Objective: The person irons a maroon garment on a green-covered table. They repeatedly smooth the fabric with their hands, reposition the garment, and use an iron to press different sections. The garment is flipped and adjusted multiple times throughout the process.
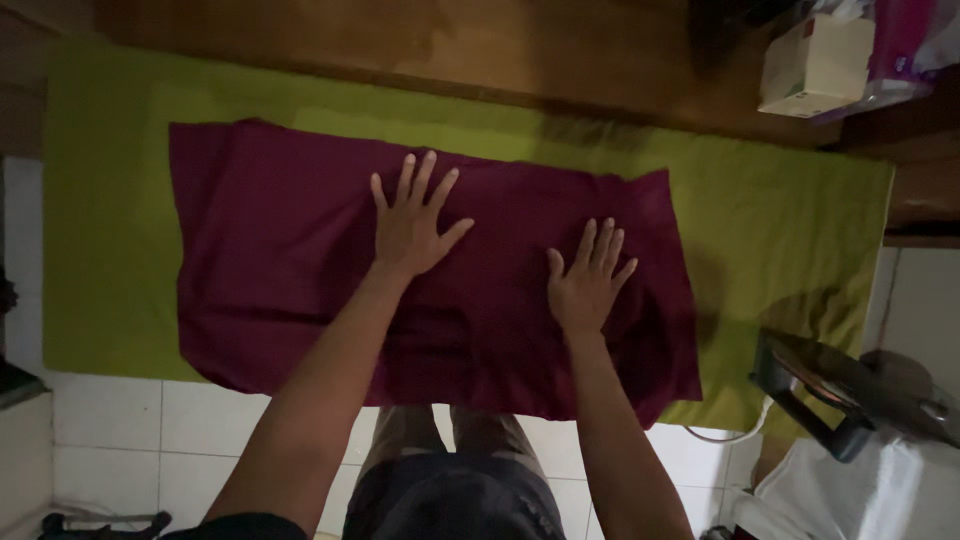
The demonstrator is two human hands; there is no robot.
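a: what's that by the left hand [410, 228]?

b: a big dark red cloth [280, 250]. it lies flat on a green mat [100, 200]. most of the cloth goes out to the left of that hand, and the mat sticks out past it.

a: is the left hand holding it?

b: no. the fingers are spread wide and the palm lies flat on top, near the far edge of the cloth. it only presses down. it grabs nothing.

a: how would the cloth feel?

b: soft and light, i think. it looks thin and floppy, and it would slide and bunch up easy. i'd take it at a corner or along an edge, not in the middle.

a: and the right hand [585, 285]?

b: same thing. it is open with the fingers a bit closer together, flat on the cloth, just beside the left hand and a little nearer the person. the cloth ends not far to the right of it.

a: what's past that hand?

b: more green mat, then a dark iron [820, 385] standing low on the right, well apart from the hand. up high on the right sits a small pale box [815, 65] on the brown wood.
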